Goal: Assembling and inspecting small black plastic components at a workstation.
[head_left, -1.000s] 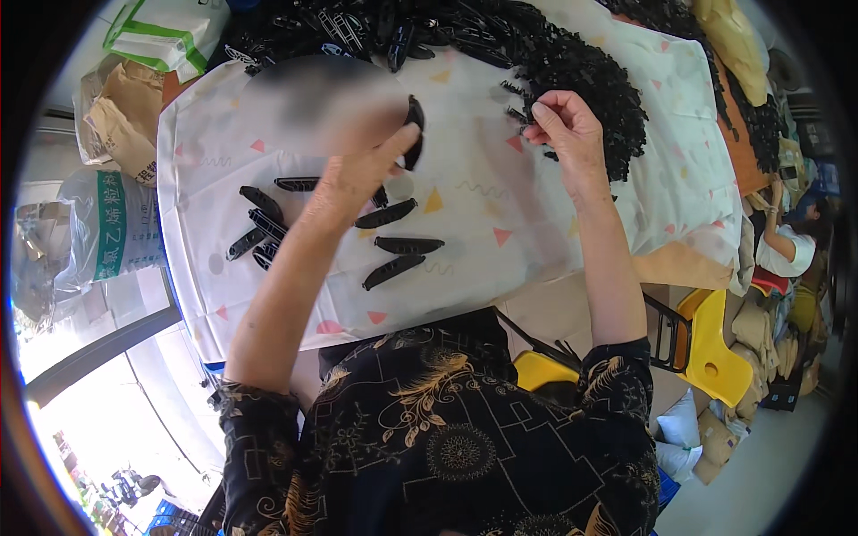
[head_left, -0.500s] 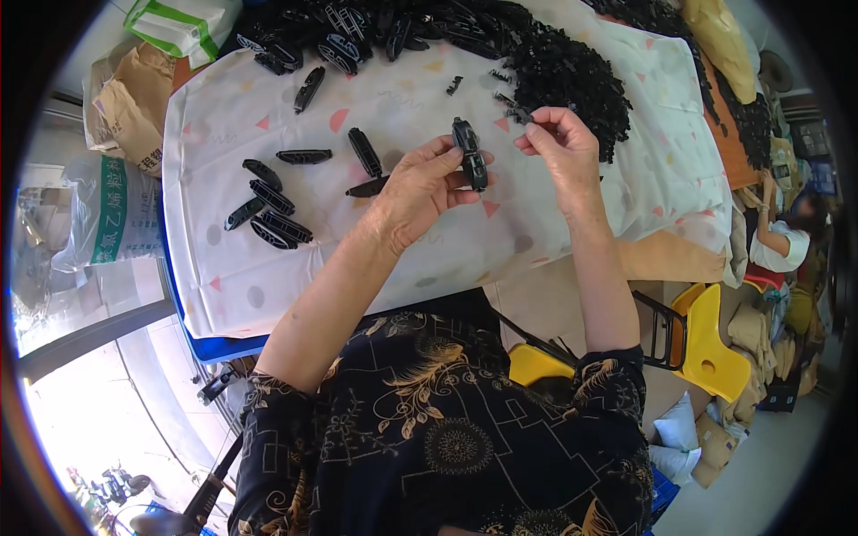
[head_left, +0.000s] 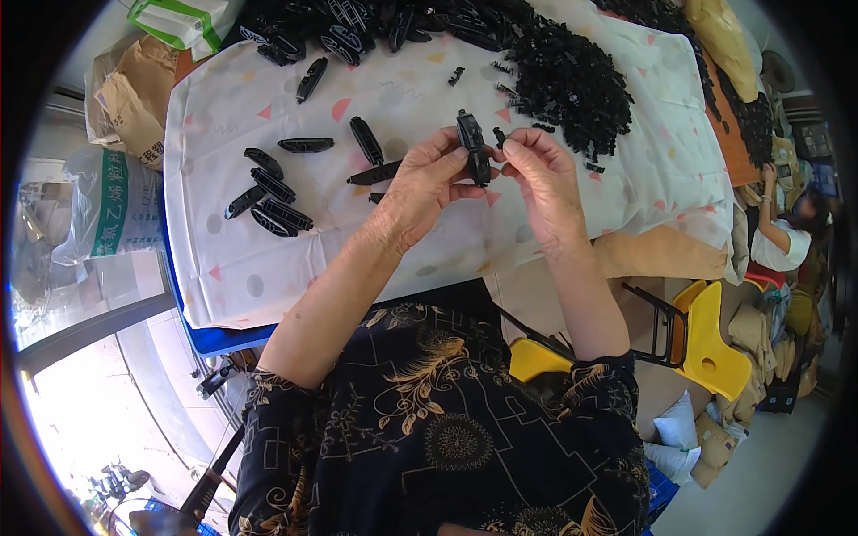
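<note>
My left hand (head_left: 433, 179) grips a long black plastic part (head_left: 470, 143), held upright above the table. Close beside it, my right hand (head_left: 541, 174) pinches a small black plastic clip (head_left: 500, 137) between thumb and fingertips. The clip's upper end sticks out toward the long part; whether the two touch I cannot tell. Just left of my left hand lie two more long black parts, one slanting (head_left: 365, 140) and one flatter (head_left: 374, 173). Beyond my right hand spreads a heap of small black clips (head_left: 572, 85), a few lying loose at its edge.
Several long black parts (head_left: 273, 185) lie on the left of the patterned white tablecloth (head_left: 304, 268). A pile of them (head_left: 349, 36) is at the far edge. Sacks (head_left: 138, 98) stand left. Yellow chairs (head_left: 715, 344) and another person (head_left: 782, 237) are at right.
My right hand has come left from the edge of the clip heap, carrying a small black clip to the long part. My left hand still holds that part, turned slightly.
</note>
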`<action>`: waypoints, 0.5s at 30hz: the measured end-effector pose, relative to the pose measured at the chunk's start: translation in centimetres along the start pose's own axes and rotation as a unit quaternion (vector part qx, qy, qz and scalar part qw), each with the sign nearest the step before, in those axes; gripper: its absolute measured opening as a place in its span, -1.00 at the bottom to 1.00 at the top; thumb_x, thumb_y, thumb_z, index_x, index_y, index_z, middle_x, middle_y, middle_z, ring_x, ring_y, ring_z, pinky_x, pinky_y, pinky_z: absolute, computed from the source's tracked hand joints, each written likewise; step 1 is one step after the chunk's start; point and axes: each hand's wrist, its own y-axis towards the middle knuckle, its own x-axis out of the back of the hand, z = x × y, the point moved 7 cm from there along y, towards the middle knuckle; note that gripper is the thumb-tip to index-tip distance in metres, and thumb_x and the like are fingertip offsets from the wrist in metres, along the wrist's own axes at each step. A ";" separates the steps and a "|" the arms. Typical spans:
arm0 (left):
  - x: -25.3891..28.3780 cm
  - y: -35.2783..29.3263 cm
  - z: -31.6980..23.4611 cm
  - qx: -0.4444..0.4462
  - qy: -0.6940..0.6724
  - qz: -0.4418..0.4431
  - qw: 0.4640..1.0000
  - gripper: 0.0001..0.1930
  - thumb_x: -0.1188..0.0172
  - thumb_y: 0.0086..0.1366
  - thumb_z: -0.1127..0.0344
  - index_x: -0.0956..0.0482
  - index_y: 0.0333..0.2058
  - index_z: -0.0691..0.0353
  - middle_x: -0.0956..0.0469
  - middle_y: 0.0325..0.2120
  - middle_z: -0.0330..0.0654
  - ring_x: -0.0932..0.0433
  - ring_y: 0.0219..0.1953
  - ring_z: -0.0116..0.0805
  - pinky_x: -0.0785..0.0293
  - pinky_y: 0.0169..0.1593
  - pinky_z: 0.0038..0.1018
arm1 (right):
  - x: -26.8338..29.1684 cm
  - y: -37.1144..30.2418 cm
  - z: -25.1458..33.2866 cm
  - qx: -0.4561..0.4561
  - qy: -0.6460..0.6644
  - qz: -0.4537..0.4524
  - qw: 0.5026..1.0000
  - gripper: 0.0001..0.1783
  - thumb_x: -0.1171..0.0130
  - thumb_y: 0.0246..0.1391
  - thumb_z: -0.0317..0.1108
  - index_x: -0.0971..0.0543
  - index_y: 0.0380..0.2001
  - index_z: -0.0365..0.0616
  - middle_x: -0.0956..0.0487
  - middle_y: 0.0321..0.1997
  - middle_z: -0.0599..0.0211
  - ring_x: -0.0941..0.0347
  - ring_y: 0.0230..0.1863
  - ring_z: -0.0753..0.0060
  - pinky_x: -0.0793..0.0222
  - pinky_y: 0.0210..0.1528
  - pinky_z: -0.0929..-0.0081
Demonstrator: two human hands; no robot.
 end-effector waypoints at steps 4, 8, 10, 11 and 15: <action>0.5 0.1 -0.1 -0.025 0.041 -0.040 0.998 -0.70 0.01 0.36 0.33 -0.33 0.04 0.24 -0.51 -0.13 -0.20 -0.55 -0.14 -0.36 -0.54 -0.16 -0.49 | -0.7 -0.2 -1.9 -0.036 0.090 -0.010 0.995 -0.84 -0.21 0.08 -0.38 -0.54 -0.25 -0.15 -0.58 -0.28 0.42 -0.44 -0.21 0.59 -0.29 -0.12 0.53; 0.6 0.2 -0.2 -0.028 0.073 -0.061 0.995 -0.71 0.04 0.36 0.39 -0.32 0.05 0.25 -0.48 -0.16 -0.25 -0.53 -0.15 -0.46 -0.54 -0.14 -0.46 | -1.4 -0.6 -2.5 -0.063 0.137 -0.036 0.988 -0.83 -0.22 0.06 -0.40 -0.54 -0.26 -0.17 -0.58 -0.25 0.42 -0.41 -0.21 0.61 -0.27 -0.10 0.56; 0.5 0.1 0.0 -0.033 0.085 -0.064 0.994 -0.71 0.05 0.36 0.40 -0.32 0.05 0.25 -0.47 -0.15 -0.25 -0.51 -0.13 -0.46 -0.55 -0.12 -0.45 | -1.6 -0.6 -2.8 -0.073 0.157 -0.044 0.984 -0.83 -0.24 0.04 -0.40 -0.55 -0.28 -0.19 -0.57 -0.25 0.43 -0.39 -0.24 0.63 -0.26 -0.11 0.59; 0.4 0.1 0.0 -0.038 0.097 -0.065 0.992 -0.71 0.06 0.37 0.40 -0.32 0.05 0.25 -0.46 -0.14 -0.25 -0.50 -0.12 -0.47 -0.55 -0.11 -0.45 | -1.6 -0.6 -3.1 -0.080 0.171 -0.048 0.981 -0.85 -0.24 0.04 -0.41 -0.55 -0.29 -0.18 -0.56 -0.22 0.41 -0.39 -0.23 0.62 -0.26 -0.09 0.58; 0.2 0.2 0.3 -0.031 0.102 -0.060 0.992 -0.72 0.07 0.37 0.42 -0.32 0.04 0.25 -0.46 -0.14 -0.24 -0.47 -0.10 -0.47 -0.55 -0.10 -0.45 | -0.9 -0.5 -4.2 -0.080 0.178 -0.048 0.980 -0.89 -0.20 0.08 -0.42 -0.55 -0.29 -0.13 -0.55 -0.13 0.40 -0.39 -0.12 0.57 -0.27 -0.03 0.51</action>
